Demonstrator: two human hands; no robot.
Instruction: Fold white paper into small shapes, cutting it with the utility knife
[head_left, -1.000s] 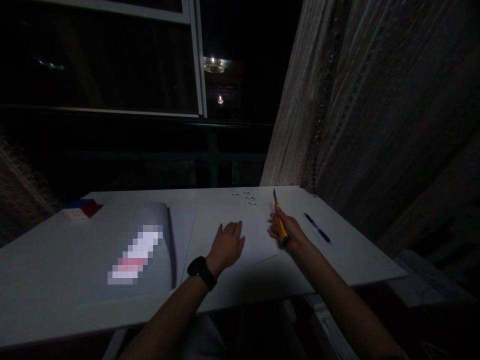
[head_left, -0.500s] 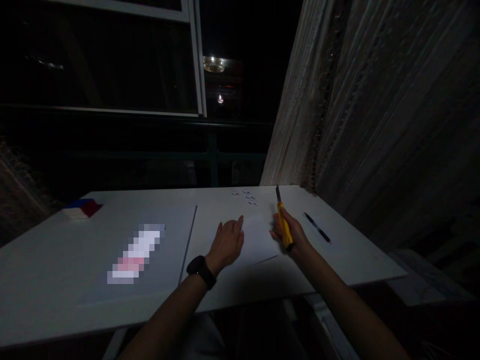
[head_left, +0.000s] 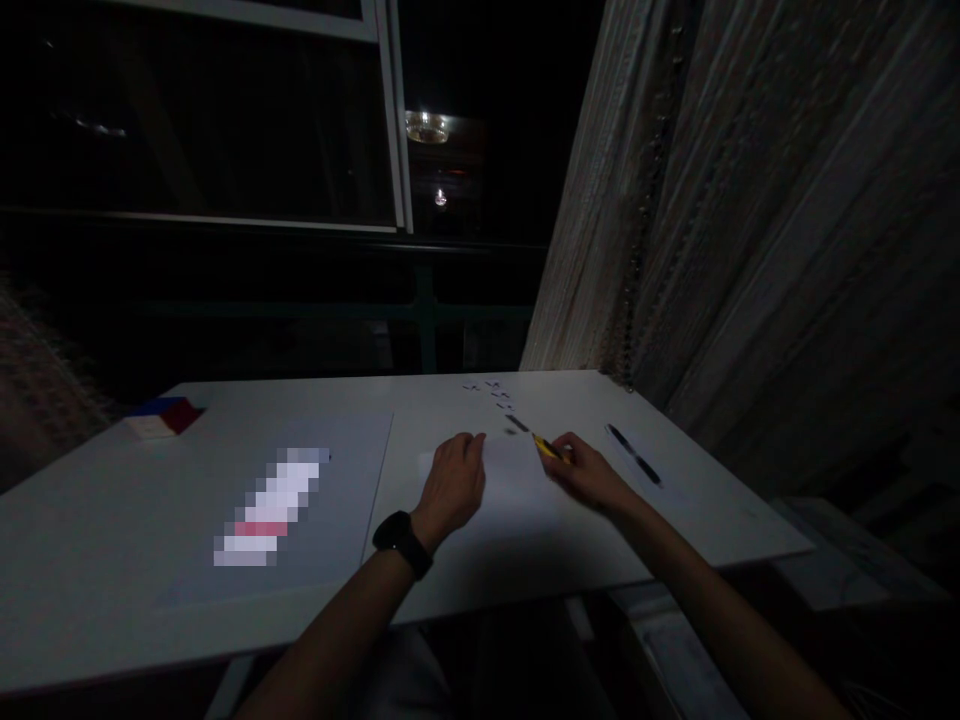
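My left hand (head_left: 454,482), a dark watch on its wrist, lies palm down on the left part of a white sheet of paper (head_left: 516,492). Its fingers rest flat near the sheet's far edge. In my right hand (head_left: 592,474) is a yellow utility knife (head_left: 553,451), held low at the sheet's far right corner. The blade is out and points away to the left, over the table just past the paper's far edge. Whether it touches the table I cannot tell. Several small paper pieces (head_left: 495,388) with dark marks lie beyond the blade.
A black pen (head_left: 634,455) lies to the right of my right hand. On the left are a large flat sheet or board (head_left: 349,500) with a blurred-out patch and a blue, red and white cube (head_left: 160,419). A curtain (head_left: 592,250) hangs behind the white table (head_left: 435,592).
My right hand has lowered the knife and swung its blade from upright to leftward, near the paper's far edge. My left hand's index finger, stretched out before, now lies beside the other fingers.
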